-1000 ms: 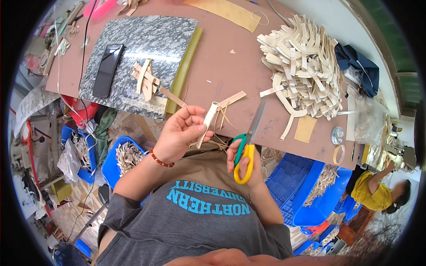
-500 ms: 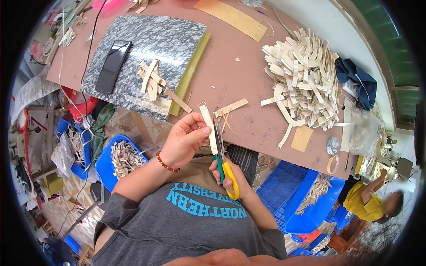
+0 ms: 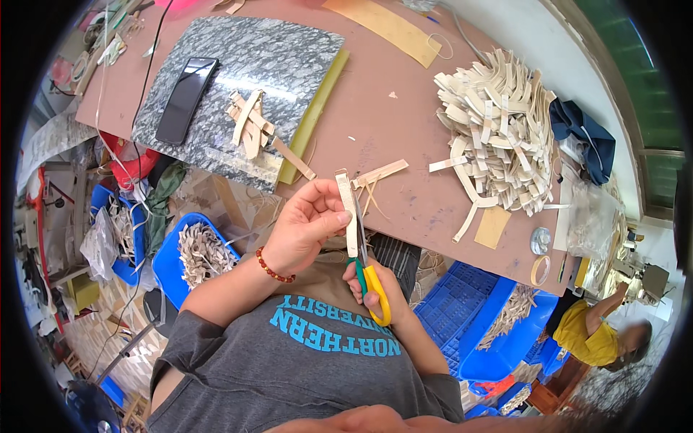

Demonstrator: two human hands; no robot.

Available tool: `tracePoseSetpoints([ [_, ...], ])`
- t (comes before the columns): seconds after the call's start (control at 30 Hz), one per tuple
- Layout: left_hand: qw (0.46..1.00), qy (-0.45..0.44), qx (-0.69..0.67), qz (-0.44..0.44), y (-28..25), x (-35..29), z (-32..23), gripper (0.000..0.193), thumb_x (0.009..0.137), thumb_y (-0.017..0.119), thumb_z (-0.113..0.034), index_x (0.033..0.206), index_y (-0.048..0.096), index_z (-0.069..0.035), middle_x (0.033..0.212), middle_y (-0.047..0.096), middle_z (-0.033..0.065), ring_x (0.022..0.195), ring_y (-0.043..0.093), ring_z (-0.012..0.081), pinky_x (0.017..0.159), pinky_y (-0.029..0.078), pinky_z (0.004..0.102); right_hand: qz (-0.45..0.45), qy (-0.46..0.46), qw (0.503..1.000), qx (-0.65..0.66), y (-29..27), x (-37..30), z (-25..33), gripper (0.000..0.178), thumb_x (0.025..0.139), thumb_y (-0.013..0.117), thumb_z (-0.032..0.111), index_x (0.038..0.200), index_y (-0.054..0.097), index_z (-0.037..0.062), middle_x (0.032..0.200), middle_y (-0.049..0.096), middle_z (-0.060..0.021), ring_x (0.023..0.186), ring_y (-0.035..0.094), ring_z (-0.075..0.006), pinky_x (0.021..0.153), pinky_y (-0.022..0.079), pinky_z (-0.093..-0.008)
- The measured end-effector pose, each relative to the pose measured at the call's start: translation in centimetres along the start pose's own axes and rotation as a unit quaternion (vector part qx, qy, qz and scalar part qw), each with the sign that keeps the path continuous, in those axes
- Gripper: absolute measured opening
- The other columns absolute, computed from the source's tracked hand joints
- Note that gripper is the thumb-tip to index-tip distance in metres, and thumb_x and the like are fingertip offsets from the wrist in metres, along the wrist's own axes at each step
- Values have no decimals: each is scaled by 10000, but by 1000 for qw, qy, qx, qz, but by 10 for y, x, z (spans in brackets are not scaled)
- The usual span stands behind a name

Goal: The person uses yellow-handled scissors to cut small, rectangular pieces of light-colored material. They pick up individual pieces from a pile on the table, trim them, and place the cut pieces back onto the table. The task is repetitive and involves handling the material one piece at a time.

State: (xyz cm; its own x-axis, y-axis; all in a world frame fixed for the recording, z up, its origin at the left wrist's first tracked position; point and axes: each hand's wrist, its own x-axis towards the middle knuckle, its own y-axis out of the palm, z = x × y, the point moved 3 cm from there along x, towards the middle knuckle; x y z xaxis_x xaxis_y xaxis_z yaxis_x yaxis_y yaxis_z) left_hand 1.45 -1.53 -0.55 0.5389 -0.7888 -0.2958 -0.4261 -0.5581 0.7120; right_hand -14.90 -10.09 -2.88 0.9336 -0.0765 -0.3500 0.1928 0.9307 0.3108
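Pinched between thumb and fingers of my left hand [image 3: 309, 225] is a narrow cream strap [image 3: 351, 234] with a small metal buckle at its upper end. My right hand [image 3: 382, 287] grips scissors [image 3: 375, 292] with one yellow and one green handle. Their blades point upward along the strap's right side; whether they touch its edge I cannot tell. Just beyond, at the table's near edge, lies another strap [image 3: 382, 174] with thin strips beside it. A small pile of straps [image 3: 250, 124] rests on the marbled slab to the left.
The marbled slab [image 3: 289, 58] carries a black phone [image 3: 187, 101]. A large heap of cream straps [image 3: 498, 130] covers the brown table's right side, near a tape roll [image 3: 541, 268]. Blue bins [image 3: 170, 270] with straps stand below the table. A person in yellow [image 3: 588, 332] works at far right.
The strap in my left hand is a little more upright, and the scissor blades look closer together. The whole view has shifted slightly.
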Motion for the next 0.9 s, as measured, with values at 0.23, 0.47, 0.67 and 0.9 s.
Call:
tracePoseSetpoints([
  [0.23,1000,1,-2,-5,3,0,-3,275,851,611,10,1096,526,-80,896,609,4,786,583,72,662,464,196,-22,16,999,-27,1,0,6,461,821,663,449,966,536,30,707,476,18,610,437,-62,553,369,-217],
  [0.47,1000,-2,0,-2,0,0,-3,272,853,604,15,1097,524,-75,896,608,6,789,583,71,660,463,195,-48,33,997,-56,-4,0,-1,579,710,689,523,931,547,7,677,490,33,573,458,-32,507,363,-181],
  [0.67,1000,-4,-2,-5,-1,-1,-2,274,855,601,16,1102,519,-70,903,607,9,791,584,74,670,474,203,-76,41,992,-96,-7,-1,1,203,788,717,163,845,582,22,670,605,-8,622,594,-68,594,471,-214],
  [0.9,999,-13,-28,8,-2,1,0,280,859,594,19,1121,526,-54,923,618,21,828,606,89,722,504,227,-88,35,989,-117,-6,-1,2,165,775,707,110,836,580,22,666,618,-8,621,607,-68,598,474,-209],
])
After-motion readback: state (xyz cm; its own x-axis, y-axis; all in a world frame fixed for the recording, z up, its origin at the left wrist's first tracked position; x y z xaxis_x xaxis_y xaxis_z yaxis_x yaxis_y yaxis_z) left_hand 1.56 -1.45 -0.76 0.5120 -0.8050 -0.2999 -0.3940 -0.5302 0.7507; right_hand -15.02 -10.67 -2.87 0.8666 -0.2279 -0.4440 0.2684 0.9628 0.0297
